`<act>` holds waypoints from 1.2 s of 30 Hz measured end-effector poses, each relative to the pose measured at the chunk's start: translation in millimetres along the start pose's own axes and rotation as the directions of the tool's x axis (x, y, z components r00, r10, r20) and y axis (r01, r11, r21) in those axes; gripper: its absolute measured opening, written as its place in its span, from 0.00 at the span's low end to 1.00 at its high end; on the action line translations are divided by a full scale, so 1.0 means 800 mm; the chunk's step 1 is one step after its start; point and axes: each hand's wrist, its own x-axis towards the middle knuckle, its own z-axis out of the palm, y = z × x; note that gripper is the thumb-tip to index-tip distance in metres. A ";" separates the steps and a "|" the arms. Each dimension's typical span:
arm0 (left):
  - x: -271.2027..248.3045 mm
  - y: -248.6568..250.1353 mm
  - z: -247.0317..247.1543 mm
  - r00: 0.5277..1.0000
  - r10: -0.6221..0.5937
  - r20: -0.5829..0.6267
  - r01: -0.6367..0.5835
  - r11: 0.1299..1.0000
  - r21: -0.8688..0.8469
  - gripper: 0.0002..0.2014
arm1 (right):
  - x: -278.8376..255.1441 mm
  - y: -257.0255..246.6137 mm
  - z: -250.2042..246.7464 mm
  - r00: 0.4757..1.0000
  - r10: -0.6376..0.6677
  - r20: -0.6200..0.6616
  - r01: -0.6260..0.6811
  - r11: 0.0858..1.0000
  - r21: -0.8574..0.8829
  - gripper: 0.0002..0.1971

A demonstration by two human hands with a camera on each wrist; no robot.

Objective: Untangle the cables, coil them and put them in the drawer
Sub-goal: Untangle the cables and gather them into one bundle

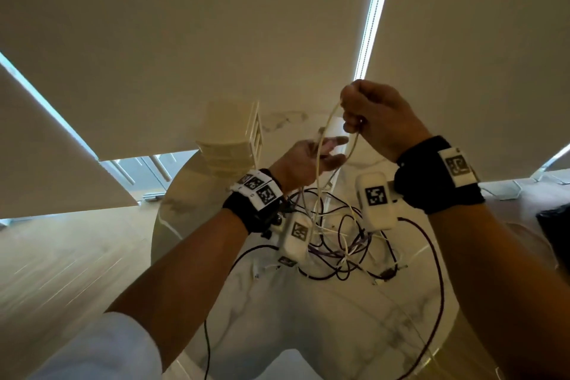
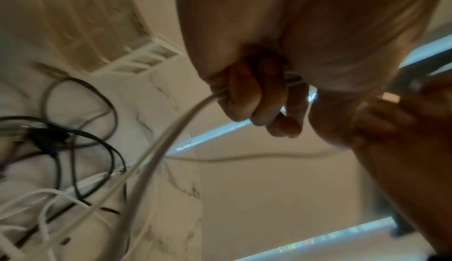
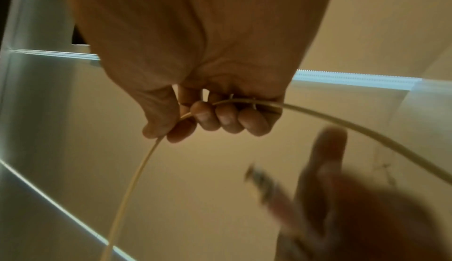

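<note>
Up above the table, your right hand (image 1: 377, 120) was closed in a fist around a thin, smooth, cream-white round cable (image 1: 320, 145), the strand pinched between thumb and forefinger and running under the other three curled fingers (image 3: 227, 119). From that fist the cable dropped in a narrow hanging loop whose strands passed through your left hand (image 1: 308, 160), held lower and just beside the right. In the left wrist view your left fingers (image 2: 247, 95) were curled round two parallel runs of that same pale cable. A small plug end showed near the left fingertips, too blurred to name.

Below both hands, the loop's strands fell into the tangle of thin dark maroon-black and white cables (image 1: 342, 237), which lay in loose overlapping curls on the round white marble-patterned tabletop (image 1: 308, 318), glossy with grey veins. One dark cable swept out in a wide arc to the right of the heap.

At the far edge of the table stood a small cream-coloured plastic drawer unit (image 1: 228, 139), boxy, with a slotted side. Black straps with white marker blocks (image 1: 374, 200) wrapped both your wrists.
</note>
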 end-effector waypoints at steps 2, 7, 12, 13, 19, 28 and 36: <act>0.007 0.003 0.019 0.994 0.046 0.101 -0.059 0.990 0.126 0.06 | 0.002 -0.005 0.008 1.000 -0.004 0.023 0.002 0.998 0.070 0.13; 0.011 0.001 0.002 0.999 -0.003 -0.053 0.003 1.000 -0.002 0.13 | -0.003 0.005 -0.019 0.997 0.036 -0.067 -0.029 0.994 0.108 0.12; 0.011 0.042 -0.042 0.961 0.145 -0.236 -0.194 0.960 -0.200 0.15 | -0.043 0.102 -0.009 0.851 0.504 0.150 -0.328 0.733 -0.596 0.21; 0.011 0.052 -0.051 0.947 0.164 -0.276 -0.236 0.939 -0.252 0.16 | -0.050 0.128 -0.009 0.832 0.539 0.129 -0.310 0.646 -0.698 0.14; 0.006 0.071 -0.102 0.857 0.132 -0.499 -0.426 0.727 -0.538 0.14 | -0.058 0.173 -0.038 0.880 0.437 -0.186 -0.397 0.460 -0.794 0.14; 0.005 -0.018 0.008 0.975 -0.221 -0.032 0.213 0.963 -0.164 0.12 | -0.035 0.048 -0.020 0.987 0.135 -0.090 -0.159 0.912 -0.379 0.05; 0.011 0.001 0.010 0.968 0.051 -0.245 -0.060 0.998 -0.026 0.15 | -0.038 0.054 -0.018 0.980 0.028 -0.198 -0.092 0.941 -0.324 0.08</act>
